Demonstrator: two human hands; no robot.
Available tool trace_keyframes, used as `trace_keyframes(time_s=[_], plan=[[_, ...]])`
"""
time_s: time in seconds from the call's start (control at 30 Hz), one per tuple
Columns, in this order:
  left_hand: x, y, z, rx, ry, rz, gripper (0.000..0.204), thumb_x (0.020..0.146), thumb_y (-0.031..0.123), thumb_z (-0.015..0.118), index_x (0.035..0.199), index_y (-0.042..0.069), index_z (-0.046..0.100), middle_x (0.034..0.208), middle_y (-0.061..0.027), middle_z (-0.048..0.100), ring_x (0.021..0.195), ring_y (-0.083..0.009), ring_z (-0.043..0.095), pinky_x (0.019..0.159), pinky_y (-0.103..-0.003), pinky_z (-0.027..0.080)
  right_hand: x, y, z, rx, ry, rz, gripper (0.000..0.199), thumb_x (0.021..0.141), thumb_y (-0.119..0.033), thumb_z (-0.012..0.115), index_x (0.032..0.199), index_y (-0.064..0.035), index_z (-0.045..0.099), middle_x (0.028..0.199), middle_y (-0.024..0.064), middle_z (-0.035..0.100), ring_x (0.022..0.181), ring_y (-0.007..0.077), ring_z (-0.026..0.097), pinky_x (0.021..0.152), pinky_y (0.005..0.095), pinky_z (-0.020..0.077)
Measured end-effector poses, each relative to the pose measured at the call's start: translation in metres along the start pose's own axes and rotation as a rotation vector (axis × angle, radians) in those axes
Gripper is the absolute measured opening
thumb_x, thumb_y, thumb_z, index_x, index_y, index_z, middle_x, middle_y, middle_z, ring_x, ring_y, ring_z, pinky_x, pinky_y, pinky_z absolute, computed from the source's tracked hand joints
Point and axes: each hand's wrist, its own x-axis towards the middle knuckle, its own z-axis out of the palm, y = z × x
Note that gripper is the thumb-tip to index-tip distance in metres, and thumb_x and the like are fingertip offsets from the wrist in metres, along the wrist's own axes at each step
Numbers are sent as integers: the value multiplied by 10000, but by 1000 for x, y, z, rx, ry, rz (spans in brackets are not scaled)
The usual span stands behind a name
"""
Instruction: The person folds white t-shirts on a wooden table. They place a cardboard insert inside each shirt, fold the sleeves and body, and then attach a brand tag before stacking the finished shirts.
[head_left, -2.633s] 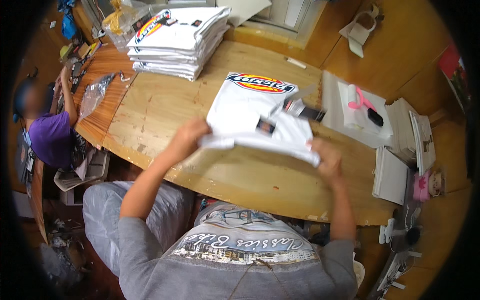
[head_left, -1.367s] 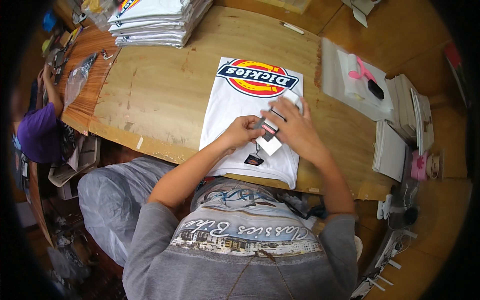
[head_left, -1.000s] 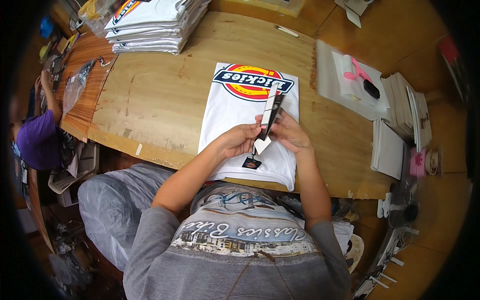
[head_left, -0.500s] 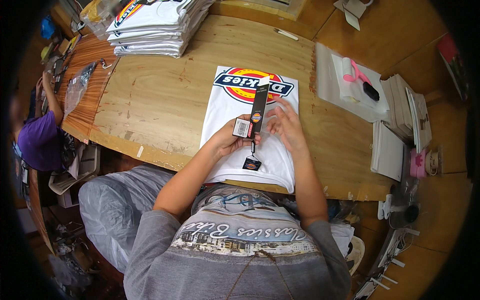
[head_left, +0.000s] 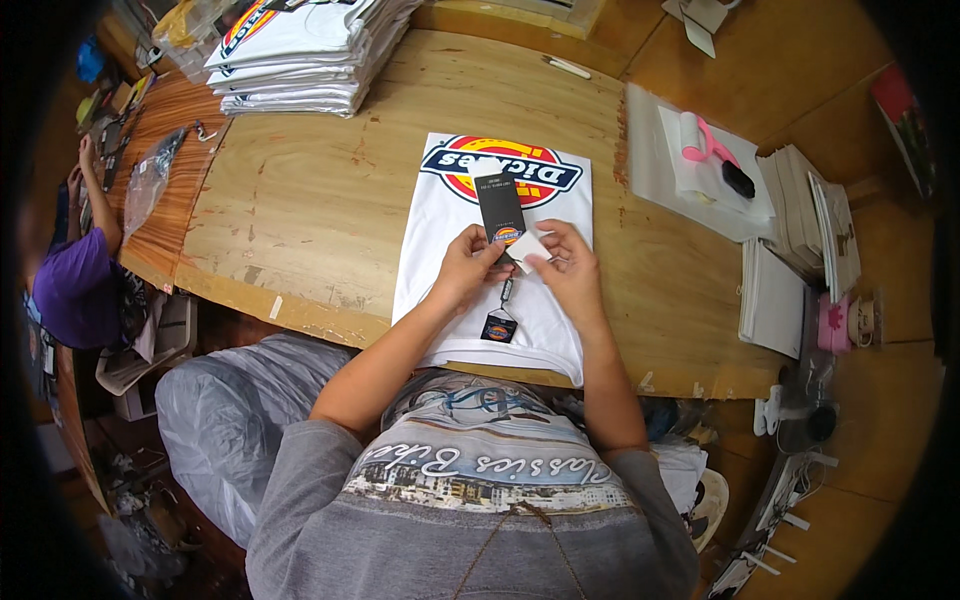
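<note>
A folded white T-shirt (head_left: 425, 250) with a red, yellow and dark blue logo print lies flat on the table before me. Over it, my left hand (head_left: 468, 264) grips a long black hang tag (head_left: 499, 202) by its lower end. My right hand (head_left: 572, 268) pinches a small white label (head_left: 530, 249) that overlaps the bottom of the hang tag. Whether the label is attached to the tag I cannot tell. Below my fingers, a small black tag (head_left: 499, 329) on a cord rests near the shirt's near edge.
A stack of folded white T-shirts (head_left: 290, 85) stands at the far left of the wooden table (head_left: 300, 200). A pink-handled lint roller (head_left: 706, 140) and a black brush lie at the right, beside white packets (head_left: 775, 300). A person in purple (head_left: 75, 285) sits at far left.
My right hand has come in from the right and closed on the white label. The hang tag has tilted to the left, and the label's printed barcode side no longer shows.
</note>
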Motion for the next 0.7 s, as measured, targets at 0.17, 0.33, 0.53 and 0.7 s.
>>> trace_keyframes(time_s=[0.17,0.33,0.53,0.7], plan=[[0,1,0,-6,-25,48,140,844,102,462,928,-8,442,771,-107,584,637,-166,610,524,-206,508,7,11,-17,241,-17,207,281,735,26,563,1007,-30,519,777,33,531,573,50,492,455,164,384],[0,2,-1,-6,-88,22,164,851,108,445,955,-19,433,777,-133,591,622,-162,611,524,-205,508,16,-2,-12,129,-11,198,234,765,40,505,985,-28,549,783,42,541,574,59,500,476,170,405],[3,0,-4,100,3,46,151,853,114,439,928,-17,436,747,-127,587,591,-149,602,514,-214,509,28,-6,-26,-204,-362,31,232,731,80,477,900,-19,601,779,68,561,613,115,525,573,227,443],[0,2,-4,66,12,48,113,850,96,432,895,-6,418,732,-125,586,582,-150,601,484,-222,502,29,-28,-22,-553,-342,-297,153,672,43,542,800,-10,606,694,131,542,677,248,534,630,313,428]])
